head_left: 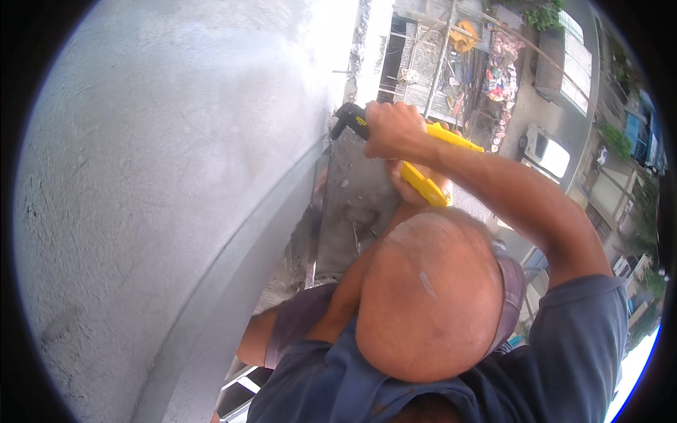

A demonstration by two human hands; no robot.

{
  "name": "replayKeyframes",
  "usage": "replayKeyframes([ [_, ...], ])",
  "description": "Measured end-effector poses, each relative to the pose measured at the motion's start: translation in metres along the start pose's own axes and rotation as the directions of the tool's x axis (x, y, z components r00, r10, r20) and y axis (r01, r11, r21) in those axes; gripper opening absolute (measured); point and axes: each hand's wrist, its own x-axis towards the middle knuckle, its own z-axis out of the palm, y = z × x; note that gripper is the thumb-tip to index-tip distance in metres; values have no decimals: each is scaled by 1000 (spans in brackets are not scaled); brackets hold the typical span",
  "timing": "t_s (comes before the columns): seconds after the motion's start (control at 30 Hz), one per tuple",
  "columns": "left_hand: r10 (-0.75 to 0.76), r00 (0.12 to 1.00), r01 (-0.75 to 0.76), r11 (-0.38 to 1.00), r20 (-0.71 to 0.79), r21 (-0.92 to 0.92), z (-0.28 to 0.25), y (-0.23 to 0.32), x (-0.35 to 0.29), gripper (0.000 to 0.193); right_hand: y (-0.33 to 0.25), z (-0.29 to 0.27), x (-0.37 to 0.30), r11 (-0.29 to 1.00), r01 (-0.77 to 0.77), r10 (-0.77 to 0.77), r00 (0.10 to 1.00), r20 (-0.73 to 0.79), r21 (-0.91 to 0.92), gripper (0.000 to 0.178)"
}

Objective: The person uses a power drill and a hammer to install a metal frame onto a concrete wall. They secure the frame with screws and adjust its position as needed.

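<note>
My right hand (396, 130) is closed around the black part of a yellow-and-black hand tool (455, 137); its exact kind is hard to make out. The tool's black front end bends down beside the edge of a grey plastered wall (176, 141). Lower and partly hidden under my right arm, my left hand (407, 185) grips the tool near its lower yellow part. Most of my left fingers are covered. Below the black end lies a rough grey cement surface (352, 204); whether the tool touches it or the wall I cannot tell.
A smooth plaster band (247, 233) runs along the wall's edge. Metal rungs or bars (243, 384) show at the lower left. Far below on the right are a pole (441, 56), scattered rubbish (504, 70), a white vehicle (549, 151) and a road.
</note>
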Motion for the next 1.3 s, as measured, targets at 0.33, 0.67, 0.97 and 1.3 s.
replayKeyframes([
  [0.33,-2,999,2,1000,-53,9,14,3,0,67,-1,2,1,1000,-4,4,1000,1,-19,30],
  [0.67,164,850,45,925,-501,378,-9,-12,-2,71,2,37,14,977,-133,128,991,40,168,40],
  [0.97,148,857,425,341,-494,839,-55,87,-67,39,77,13,15,931,-238,259,965,-43,278,64],
  [1.3,356,812,-384,923,-462,36,-122,132,-59,22,74,61,-26,981,-117,117,993,10,152,68],
])
